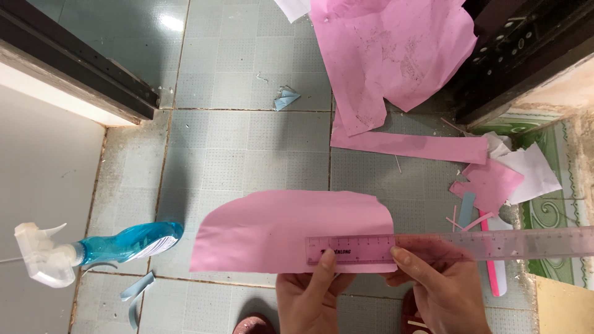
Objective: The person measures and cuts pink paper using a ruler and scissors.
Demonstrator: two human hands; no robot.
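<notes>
Ruler (pixel 445 246) under fingers (pixel 405 258) (pink paper (pixel 278 232) beneath).

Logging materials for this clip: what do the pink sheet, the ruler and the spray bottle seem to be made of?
Pink sheet: thin matte paper, by its uneven cut edge. Ruler: clear, probably hard plastic; the paper and the right hand show through it. Spray bottle: see-through plastic body showing blue liquid, whitish plastic trigger head. The left hand holds the sheet from below.
</notes>
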